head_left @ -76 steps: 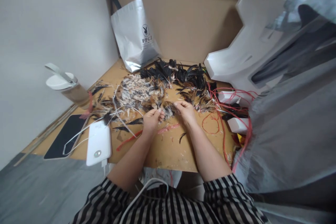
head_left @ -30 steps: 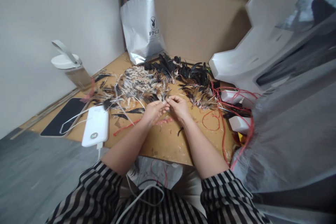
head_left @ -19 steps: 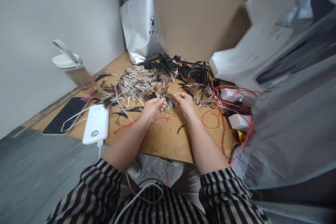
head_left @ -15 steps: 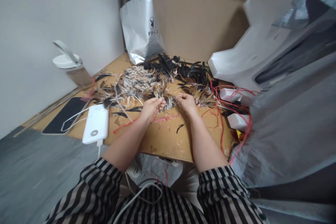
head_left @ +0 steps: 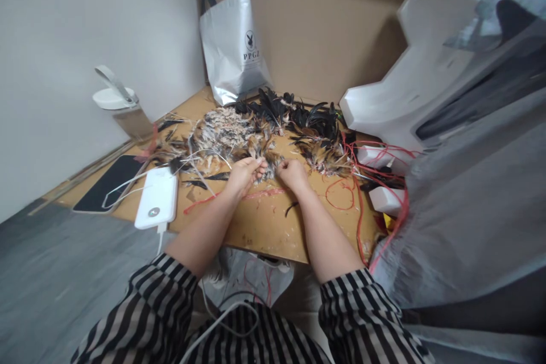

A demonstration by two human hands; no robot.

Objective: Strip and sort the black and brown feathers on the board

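Observation:
My left hand (head_left: pixel 248 175) is closed in a pinch at the front of the feather heap. Brown feathers (head_left: pixel 256 147) stand up right at its fingertips and seem held there. Close by on the right, my right hand (head_left: pixel 293 175) has its fingers curled together; whatever they hold is too small to make out. Between and behind the hands lie loose grey-brown feathers. A pale, fluffy feather pile (head_left: pixel 224 131) spreads to the left, and black feathers (head_left: pixel 313 119) lie at the back. More brown feathers (head_left: pixel 326 158) rest in bunches to the right.
A power bank (head_left: pixel 157 199) and a dark phone (head_left: pixel 111 183) lie left, before a lidded bottle (head_left: pixel 132 119). A silver bag (head_left: pixel 232 51) stands at the back. Red string (head_left: pixel 360 222) tangles around white blocks on the right, beside a large white foam piece (head_left: pixel 384 96).
My right hand has moved slightly left, closer to my left hand, and its fingers are more curled. My left hand has stayed nearly in place. The view has shifted a little.

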